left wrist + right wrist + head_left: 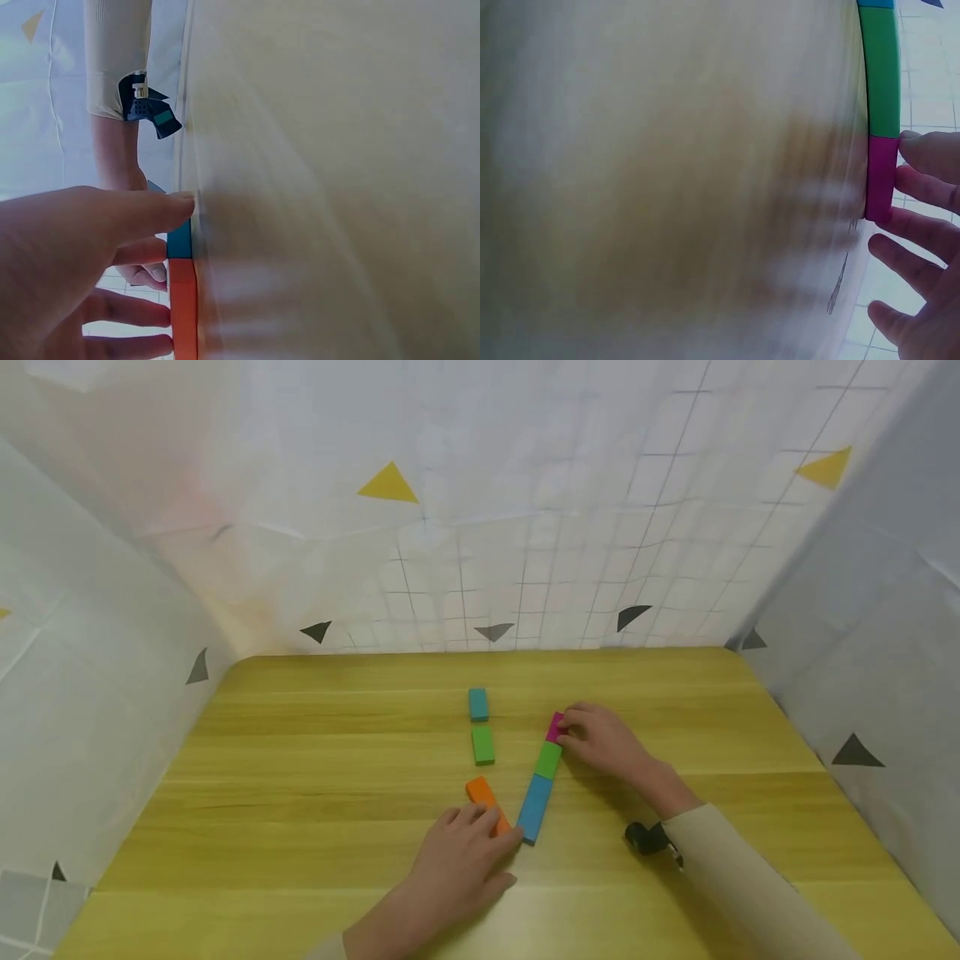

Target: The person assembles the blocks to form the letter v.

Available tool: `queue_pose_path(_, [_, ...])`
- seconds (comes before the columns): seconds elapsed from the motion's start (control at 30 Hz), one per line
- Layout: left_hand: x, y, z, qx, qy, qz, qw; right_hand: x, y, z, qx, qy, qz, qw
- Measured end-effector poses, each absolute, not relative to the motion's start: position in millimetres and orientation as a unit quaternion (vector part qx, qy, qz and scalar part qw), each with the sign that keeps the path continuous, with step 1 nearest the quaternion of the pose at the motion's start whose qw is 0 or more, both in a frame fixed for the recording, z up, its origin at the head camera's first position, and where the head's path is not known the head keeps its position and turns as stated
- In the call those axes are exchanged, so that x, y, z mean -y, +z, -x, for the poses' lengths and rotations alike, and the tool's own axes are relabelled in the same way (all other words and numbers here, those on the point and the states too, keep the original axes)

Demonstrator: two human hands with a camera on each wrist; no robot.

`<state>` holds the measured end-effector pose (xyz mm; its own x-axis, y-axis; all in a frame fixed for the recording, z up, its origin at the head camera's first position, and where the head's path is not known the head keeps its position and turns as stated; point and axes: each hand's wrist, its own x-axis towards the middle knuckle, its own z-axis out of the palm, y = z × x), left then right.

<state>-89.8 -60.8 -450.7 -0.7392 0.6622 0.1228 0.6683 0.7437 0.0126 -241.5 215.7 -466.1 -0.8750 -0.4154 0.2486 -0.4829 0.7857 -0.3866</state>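
A magenta block (555, 727), a green block (548, 761) and a longer blue block (535, 809) lie end to end in a slanted row on the table. My right hand (607, 743) pinches the magenta block at the row's far end; in the right wrist view, thumb and fingertips meet the magenta block (882, 177), with two other fingers spread clear of it. Fingers of my left hand (457, 864) rest against an orange block (482, 792), partly covering it, and one fingertip is at the blue block's near end. The left thumb holds nothing.
A second green block (483, 746) and a teal block (478, 705) lie apart, left of the row. The wooden table (300, 735) ends at white sheeting (480, 568) at the back and sides. A black wrist camera (647, 839) hangs by the right sleeve.
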Motion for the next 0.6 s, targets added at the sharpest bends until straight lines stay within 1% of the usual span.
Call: queue_pose_path(0.6, [60.7,-452.5,93.0,0.933,-0.043,0.350,0.070,-217.4,-466.5,243.9,0.945,0.214,-0.237,0.074])
